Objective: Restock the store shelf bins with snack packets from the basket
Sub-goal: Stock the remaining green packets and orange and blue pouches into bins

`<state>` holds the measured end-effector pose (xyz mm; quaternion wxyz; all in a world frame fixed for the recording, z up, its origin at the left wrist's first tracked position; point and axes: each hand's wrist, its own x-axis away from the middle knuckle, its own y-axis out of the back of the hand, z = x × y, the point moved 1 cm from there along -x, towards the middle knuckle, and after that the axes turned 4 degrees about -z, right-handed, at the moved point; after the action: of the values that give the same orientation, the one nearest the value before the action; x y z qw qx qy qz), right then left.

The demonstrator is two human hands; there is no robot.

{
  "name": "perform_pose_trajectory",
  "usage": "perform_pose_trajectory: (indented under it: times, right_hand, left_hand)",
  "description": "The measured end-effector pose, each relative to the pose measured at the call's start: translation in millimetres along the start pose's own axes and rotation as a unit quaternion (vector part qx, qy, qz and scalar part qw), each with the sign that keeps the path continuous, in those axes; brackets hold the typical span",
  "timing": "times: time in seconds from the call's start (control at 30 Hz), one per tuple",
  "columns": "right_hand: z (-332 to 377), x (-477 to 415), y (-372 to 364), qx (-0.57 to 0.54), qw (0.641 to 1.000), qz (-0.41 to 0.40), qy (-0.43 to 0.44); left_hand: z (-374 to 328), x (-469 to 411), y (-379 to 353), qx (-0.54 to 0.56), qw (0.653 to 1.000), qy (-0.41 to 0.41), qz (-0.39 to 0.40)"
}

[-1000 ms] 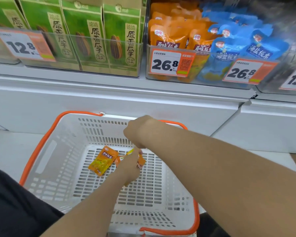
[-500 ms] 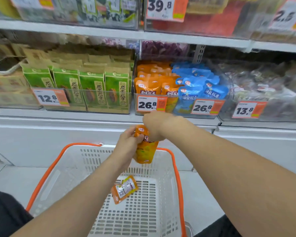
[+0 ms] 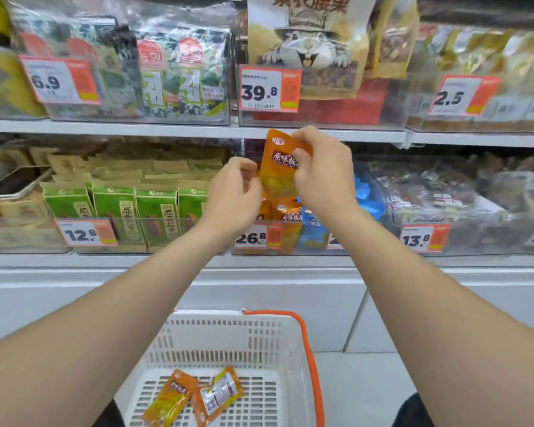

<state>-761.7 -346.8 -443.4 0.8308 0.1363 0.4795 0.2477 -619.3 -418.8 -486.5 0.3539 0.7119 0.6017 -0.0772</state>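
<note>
An orange snack packet (image 3: 279,163) is held upright in front of the clear shelf bin (image 3: 285,238) that holds more orange packets, behind the 26.8 price tag. My right hand (image 3: 324,177) grips the packet's top right. My left hand (image 3: 236,195) pinches its lower left edge with curled fingers. Below, the white basket (image 3: 216,331) with an orange rim holds two more orange packets, one face up (image 3: 170,396) and one face down (image 3: 221,394).
Blue packets (image 3: 369,198) fill the right half of the same bin. Green seed boxes (image 3: 121,211) stand in the bin to the left, dark wrapped snacks (image 3: 444,192) to the right. An upper shelf edge (image 3: 167,129) runs just above my hands.
Both hands rose from the basket to the shelf bin with an orange packet. The view tilted up, so the upper shelf shows and the basket sits low in the frame.
</note>
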Motion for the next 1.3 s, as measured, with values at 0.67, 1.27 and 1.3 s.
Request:
perform_pose_trajectory:
  times: [0.67,1.27,1.3]
  right_hand:
    - [-88,-20,-19,-0.042,0.997,0.031,-0.056]
    - [-81,-15,-57,0.304,0.906,0.295,0.01]
    - [-82,-15,-57,0.306,0.9,0.312,-0.006]
  left_hand:
    - [27,-7,-65,-0.269,0.954,-0.104,0.084]
    - [45,-12,-63,-0.204,0.976,-0.055,0.058]
    - [46,-12,-63,-0.2,0.977,-0.053,0.052]
